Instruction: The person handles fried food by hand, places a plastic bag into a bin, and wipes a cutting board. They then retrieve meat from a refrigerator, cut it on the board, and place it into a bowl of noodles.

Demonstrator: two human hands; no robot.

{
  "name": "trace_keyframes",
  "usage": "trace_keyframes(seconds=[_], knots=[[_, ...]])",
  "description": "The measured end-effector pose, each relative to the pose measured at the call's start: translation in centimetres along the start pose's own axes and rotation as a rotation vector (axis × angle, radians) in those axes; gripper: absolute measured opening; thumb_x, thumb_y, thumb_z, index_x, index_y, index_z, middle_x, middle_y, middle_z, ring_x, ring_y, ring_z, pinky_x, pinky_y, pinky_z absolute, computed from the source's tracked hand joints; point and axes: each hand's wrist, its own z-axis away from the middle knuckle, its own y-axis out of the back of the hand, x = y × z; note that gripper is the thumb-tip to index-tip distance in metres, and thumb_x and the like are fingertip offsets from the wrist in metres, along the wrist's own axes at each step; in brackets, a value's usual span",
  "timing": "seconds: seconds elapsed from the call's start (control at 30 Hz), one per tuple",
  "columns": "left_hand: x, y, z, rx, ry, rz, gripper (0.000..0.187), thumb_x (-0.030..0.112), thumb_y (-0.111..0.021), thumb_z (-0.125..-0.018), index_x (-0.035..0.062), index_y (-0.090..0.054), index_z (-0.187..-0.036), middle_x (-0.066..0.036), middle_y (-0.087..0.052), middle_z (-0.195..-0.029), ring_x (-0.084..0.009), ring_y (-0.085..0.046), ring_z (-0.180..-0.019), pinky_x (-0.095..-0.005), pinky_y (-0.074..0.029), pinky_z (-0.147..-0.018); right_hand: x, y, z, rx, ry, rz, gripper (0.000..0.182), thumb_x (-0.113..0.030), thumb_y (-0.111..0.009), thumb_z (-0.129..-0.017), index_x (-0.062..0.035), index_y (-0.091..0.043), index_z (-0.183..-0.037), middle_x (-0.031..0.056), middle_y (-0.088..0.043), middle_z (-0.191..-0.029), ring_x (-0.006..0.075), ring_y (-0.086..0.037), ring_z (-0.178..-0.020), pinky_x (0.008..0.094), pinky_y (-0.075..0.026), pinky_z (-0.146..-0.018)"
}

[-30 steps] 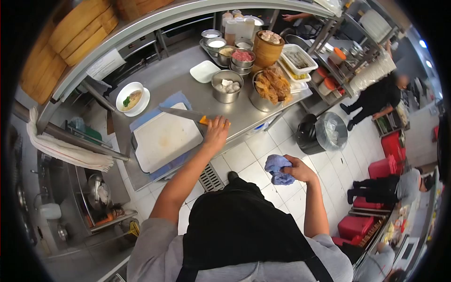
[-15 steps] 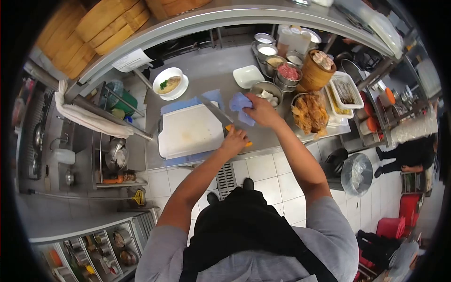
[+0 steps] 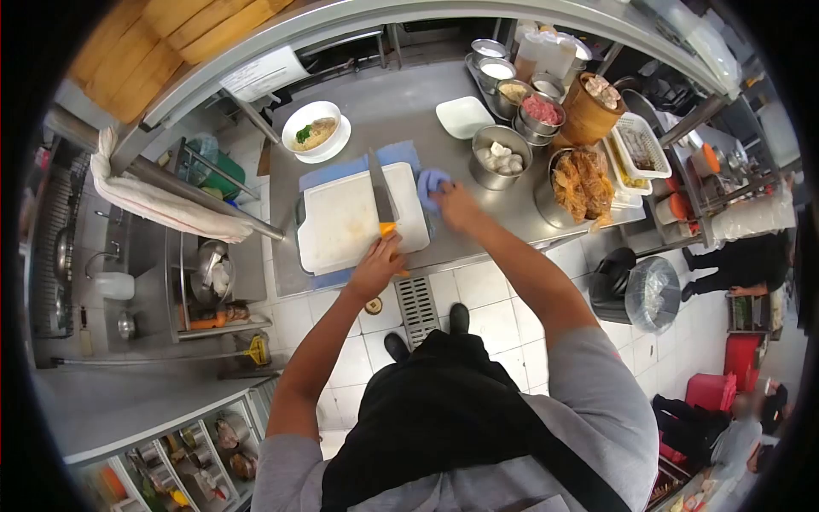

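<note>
My left hand (image 3: 377,266) is closed around the orange handle of a knife (image 3: 381,194). Its long blade points away from me over the right half of a white cutting board (image 3: 337,226). Bunched under the fingers of my right hand (image 3: 459,209) is a blue cloth (image 3: 433,183), at the steel counter just past the board's right edge. More blue cloth (image 3: 397,154) spreads out beneath the board. Behind it stands a white bowl (image 3: 300,115) with noodles and something green.
Right of my hands are a metal pot (image 3: 497,175) of white pieces, a square white dish (image 3: 465,117), a bowl of pink meat (image 3: 541,109), a browned, roasted-looking item (image 3: 583,188) and a bamboo steamer (image 3: 584,111). A steel shelf (image 3: 358,21) runs overhead.
My left hand has moved the knife leftward, from the board's right edge to over the board. My right hand has brought the blue cloth down onto the counter beside the board. The view has shifted slightly.
</note>
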Motion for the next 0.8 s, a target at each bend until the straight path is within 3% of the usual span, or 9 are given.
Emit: trace_keyframes(seconds=[0.13, 0.2, 0.23, 0.33, 0.4, 0.53, 0.7, 0.77, 0.8], knots=[[-0.1, 0.0, 0.4, -0.028, 0.016, 0.010, 0.025, 0.008, -0.054, -0.087, 0.0058, -0.061, -0.112, -0.019, -0.038, -0.148, -0.0346, -0.028, -0.144, -0.0505, -0.028, -0.116, -3.9, 8.5, 11.3, -0.384, 0.101, -0.046, 0.033, -0.012, -0.060, -0.081, -0.0146, -0.067, -0.113, 0.0130, -0.060, -0.123, 0.0361, -0.058, -0.112, 0.0438, -0.049, -0.094], [-0.2, -0.2, 1.0, 0.032, -0.003, -0.006, 0.028, 0.008, -0.054, -0.087, 0.0060, -0.061, -0.115, -0.019, -0.038, -0.148, -0.0347, -0.028, -0.144, -0.0509, -0.028, -0.116, -3.6, 12.3, 13.1, -0.840, 0.093, -0.136, 0.044, -0.010, -0.058, -0.076, -0.0119, -0.066, -0.120, 0.0183, -0.068, -0.111, 0.0335, -0.063, -0.107, 0.0422, -0.049, -0.093], [-0.1, -0.3, 1.6, 0.069, -0.014, -0.018, 0.031, 0.007, -0.054, -0.087, 0.0063, -0.062, -0.117, -0.020, -0.038, -0.148, -0.0347, -0.028, -0.144, -0.0513, -0.028, -0.116, -2.7, 12.6, 13.8, -0.870, 0.001, -0.289, 0.044, -0.010, -0.057, -0.076, -0.0096, -0.067, -0.118, 0.0195, -0.066, -0.114, 0.0356, -0.062, -0.107, 0.0419, -0.049, -0.093], [-0.3, 0.1, 2.4, 0.065, -0.036, -0.019, 0.030, 0.009, -0.054, -0.088, 0.0066, -0.063, -0.116, -0.020, -0.038, -0.148, -0.0343, -0.028, -0.144, -0.0535, -0.028, -0.115, -3.2, 17.1, 13.5, -0.647, -0.148, -0.436, 0.041, -0.010, -0.058, -0.076, -0.0069, -0.067, -0.116, 0.0200, -0.066, -0.113, 0.0361, -0.062, -0.107, 0.0414, -0.049, -0.093], [-0.3, 0.0, 2.4, 0.076, -0.058, 0.001, 0.028, 0.009, -0.055, -0.087, 0.0063, -0.064, -0.114, -0.019, -0.038, -0.147, -0.0346, -0.028, -0.144, -0.0541, -0.028, -0.115, -3.4, 18.4, 12.8, -0.062, -0.271, -0.591, 0.042, -0.013, -0.063, -0.077, -0.0059, -0.065, -0.118, 0.0203, -0.064, -0.118, 0.0369, -0.062, -0.106, 0.0419, -0.049, -0.093], [-0.8, 0.1, 2.7, 0.076, -0.084, -0.002, 0.024, 0.011, -0.057, -0.086, 0.0064, -0.065, -0.108, -0.020, -0.039, -0.145, -0.0390, -0.031, -0.141, -0.0539, -0.030, -0.113, -4.5, 15.7, 9.7, 0.308, -0.240, -0.325, 0.049, -0.021, -0.072, -0.076, -0.0077, -0.063, -0.123, 0.0224, -0.059, -0.127, 0.0410, -0.053, -0.119, 0.0437, -0.046, -0.099], [-1.8, 0.0, 5.1, 0.111, 0.111, 0.194, 0.020, 0.016, -0.063, -0.087, 0.0044, -0.064, -0.102, -0.022, -0.037, -0.146, -0.0453, -0.031, -0.138, -0.0503, -0.035, -0.110, -1.4, 4.8, 7.9, 0.121, -0.106, -0.040, 0.043, -0.019, -0.071, -0.075, -0.0103, -0.065, -0.118, 0.0213, -0.063, -0.114, 0.0391, -0.054, -0.117, 0.0429, -0.047, -0.096], [-1.4, 2.4, 5.5, 0.156, 0.169, 0.213, 0.023, 0.018, -0.067, -0.085, 0.0046, -0.063, -0.103, -0.023, -0.037, -0.145, -0.0457, -0.035, -0.135, -0.0493, -0.037, -0.108, -1.4, 5.7, 5.5, 0.035, -0.324, -0.291, 0.038, -0.015, -0.074, -0.072, -0.0072, -0.068, -0.109, 0.0235, -0.064, -0.109, 0.0399, -0.061, -0.106, 0.0435, -0.051, -0.090], [-1.1, 3.0, 5.8, 0.176, 0.195, 0.243, 0.027, 0.020, -0.071, -0.083, 0.0048, -0.063, -0.103, -0.025, -0.038, -0.143, -0.0462, -0.038, -0.131, -0.0482, -0.039, -0.106, -1.2, 6.3, 4.5, 0.067, -0.285, -0.420, 0.033, -0.012, -0.073, -0.073, -0.0055, -0.067, -0.105, 0.0198, -0.065, -0.104, 0.0387, -0.062, -0.100, 0.0432, -0.052, -0.086]])
